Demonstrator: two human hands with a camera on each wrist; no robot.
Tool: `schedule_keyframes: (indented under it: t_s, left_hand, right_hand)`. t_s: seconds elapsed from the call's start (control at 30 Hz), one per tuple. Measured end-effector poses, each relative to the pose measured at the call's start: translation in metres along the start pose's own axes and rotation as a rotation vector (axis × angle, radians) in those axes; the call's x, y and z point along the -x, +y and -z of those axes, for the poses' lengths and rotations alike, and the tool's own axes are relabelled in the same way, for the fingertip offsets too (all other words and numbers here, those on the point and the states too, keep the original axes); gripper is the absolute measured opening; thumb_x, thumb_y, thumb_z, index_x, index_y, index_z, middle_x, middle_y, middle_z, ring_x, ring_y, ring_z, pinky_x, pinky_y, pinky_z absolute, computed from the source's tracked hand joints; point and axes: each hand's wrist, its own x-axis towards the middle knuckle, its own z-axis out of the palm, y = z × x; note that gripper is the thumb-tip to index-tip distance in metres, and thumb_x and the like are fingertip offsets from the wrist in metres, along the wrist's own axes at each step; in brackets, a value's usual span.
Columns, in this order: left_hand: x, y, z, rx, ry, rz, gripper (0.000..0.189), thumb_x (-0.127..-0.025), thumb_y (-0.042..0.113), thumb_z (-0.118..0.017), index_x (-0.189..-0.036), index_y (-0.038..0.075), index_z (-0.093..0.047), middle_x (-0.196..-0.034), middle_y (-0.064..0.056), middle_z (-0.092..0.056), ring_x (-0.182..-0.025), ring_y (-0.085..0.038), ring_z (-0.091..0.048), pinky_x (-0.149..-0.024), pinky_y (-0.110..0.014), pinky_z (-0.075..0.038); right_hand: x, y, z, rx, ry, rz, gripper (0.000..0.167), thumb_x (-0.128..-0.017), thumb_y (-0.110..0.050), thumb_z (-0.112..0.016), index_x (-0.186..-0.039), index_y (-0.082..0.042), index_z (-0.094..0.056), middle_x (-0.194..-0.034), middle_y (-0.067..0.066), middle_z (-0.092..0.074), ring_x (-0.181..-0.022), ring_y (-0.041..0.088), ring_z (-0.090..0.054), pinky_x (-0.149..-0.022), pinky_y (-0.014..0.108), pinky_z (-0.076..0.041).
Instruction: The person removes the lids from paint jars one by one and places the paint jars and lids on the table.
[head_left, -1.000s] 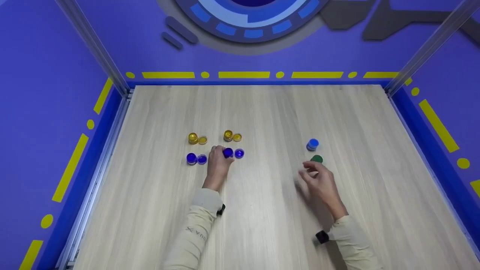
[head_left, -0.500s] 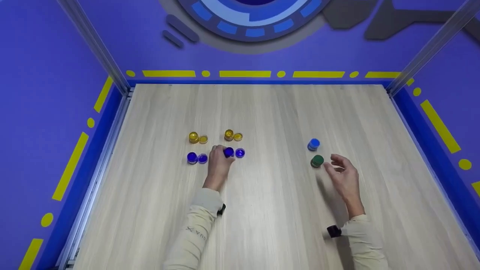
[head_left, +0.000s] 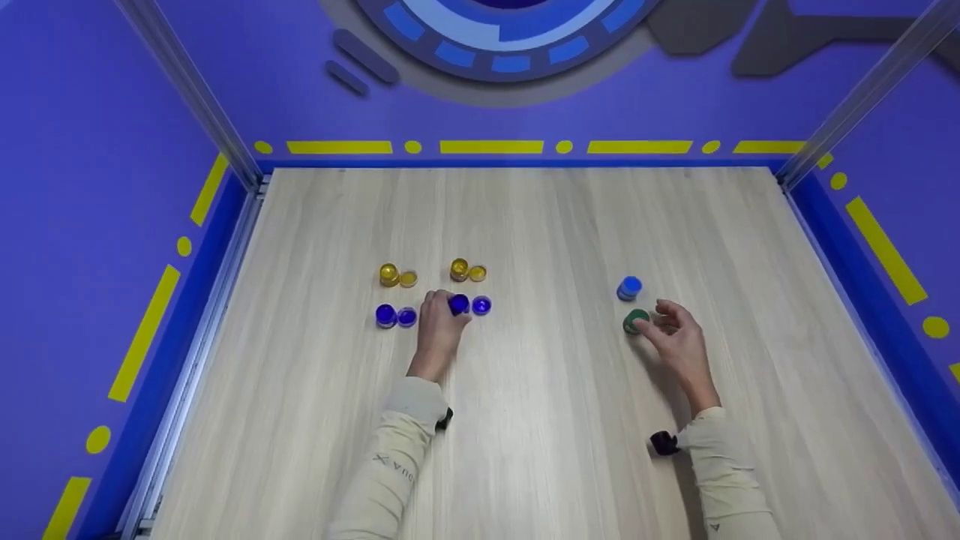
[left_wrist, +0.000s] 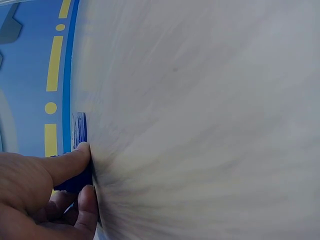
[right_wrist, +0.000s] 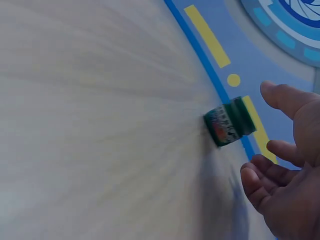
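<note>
Gripping an open purple jar [head_left: 459, 304] on the worktop [head_left: 540, 420], used the left hand [head_left: 440, 328] with its thumb and fingers pinching the sides, plain to see in the left wrist view too. Could not tell the place of every left fingertip, for some were hidden.

Held the right hand [head_left: 681, 345] just beside the green jar [right_wrist: 228, 121], with thumb and fingers spread apart and slightly bent. Left a gap between fingers and jar in the right wrist view; in the head view, had the thumb tip in front of the green cap. Had that jar upright on the worktop, capped, with a printed label round its side. Saw the blue jar [head_left: 629, 289] near it, farther from the person, also upright.

Had a purple lid [head_left: 481, 305] just right of the gripped jar. Saw a second purple jar [head_left: 385, 315] left of the left hand, open, with a second lid [head_left: 407, 317] just beside it. Farther off, saw two open yellow jars [head_left: 388, 274], each with a yellow lid [head_left: 408, 278] to its right. Wore pale sleeves [head_left: 390, 472], with a small black device [head_left: 664, 443] at each wrist.
</note>
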Motion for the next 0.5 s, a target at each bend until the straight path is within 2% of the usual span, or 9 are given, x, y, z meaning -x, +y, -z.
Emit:
schedule_keyframes:
  t_s: [0.2,0.3,0.37,0.5]
  left_hand:
    - [-0.001,0.0,-0.001,-0.017,0.015,-0.037,0.034,-0.084,0.002,-0.081,-0.11,-0.007,-0.063,-0.108,-0.02,-0.061,-0.107,-0.038,-0.06,-0.098,-0.046,-0.047]
    - [-0.002,0.0,-0.001,-0.018,0.016,-0.032,0.034,-0.084,0.002,-0.081,-0.111,-0.007,-0.063,-0.109,-0.02,-0.061,-0.109,-0.038,-0.06,-0.099,-0.046,-0.047]
    - [-0.002,0.0,-0.001,-0.02,0.012,-0.024,0.034,-0.085,0.002,-0.081,-0.112,-0.007,-0.063,-0.11,-0.02,-0.06,-0.109,-0.037,-0.059,-0.099,-0.045,-0.046]
    - [-0.001,0.0,0.0,-0.025,-0.008,0.001,0.034,-0.087,0.003,-0.08,-0.115,-0.007,-0.063,-0.112,-0.019,-0.06,-0.112,-0.036,-0.059,-0.101,-0.044,-0.046]
  right_hand:
    - [-0.003,0.001,-0.011,0.045,-0.024,0.018,0.072,-0.093,-0.027,-0.079,-0.148,0.006,-0.046,-0.133,0.023,-0.056,-0.117,0.029,-0.053,-0.086,0.014,-0.041]
    - [-0.005,0.0,-0.016,0.092,-0.036,0.038,0.071,-0.094,-0.026,-0.079,-0.148,0.007,-0.046,-0.133,0.026,-0.056,-0.118,0.031,-0.054,-0.086,0.014,-0.042]
    - [-0.006,-0.001,-0.018,0.124,-0.041,0.043,0.069,-0.094,-0.024,-0.078,-0.147,0.007,-0.046,-0.136,0.027,-0.055,-0.12,0.033,-0.054,-0.09,0.019,-0.044]
    - [-0.008,-0.003,-0.023,0.155,-0.045,0.022,0.06,-0.096,-0.013,-0.074,-0.146,0.008,-0.048,-0.139,0.029,-0.052,-0.125,0.037,-0.053,-0.102,0.039,-0.046]
